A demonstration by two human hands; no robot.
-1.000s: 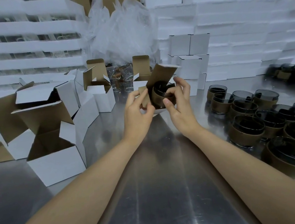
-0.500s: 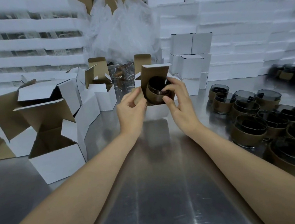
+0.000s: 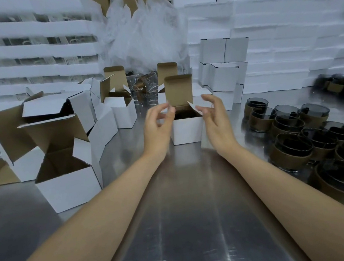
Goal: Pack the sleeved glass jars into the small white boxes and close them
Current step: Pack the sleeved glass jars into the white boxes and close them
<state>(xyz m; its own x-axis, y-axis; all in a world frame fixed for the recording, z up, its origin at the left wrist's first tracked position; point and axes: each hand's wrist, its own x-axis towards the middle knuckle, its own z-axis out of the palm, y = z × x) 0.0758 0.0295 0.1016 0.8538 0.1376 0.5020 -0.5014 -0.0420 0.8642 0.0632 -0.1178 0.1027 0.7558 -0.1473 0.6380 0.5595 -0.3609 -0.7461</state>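
Head view: centre frame on the worktop [image 3: 195, 211], the white box [image 3: 187, 130] now stands upright, no longer tilted in hand, the sleeved jar [image 3: 185, 115] sunk inside. Right hand [image 3: 216, 122] fingers are released; left hand [image 3: 156, 127] fingers curl at its rim, grasp unclear. Closing comes next.

Steel table [image 3: 195, 222], stacked foam slabs [image 3: 283, 37]
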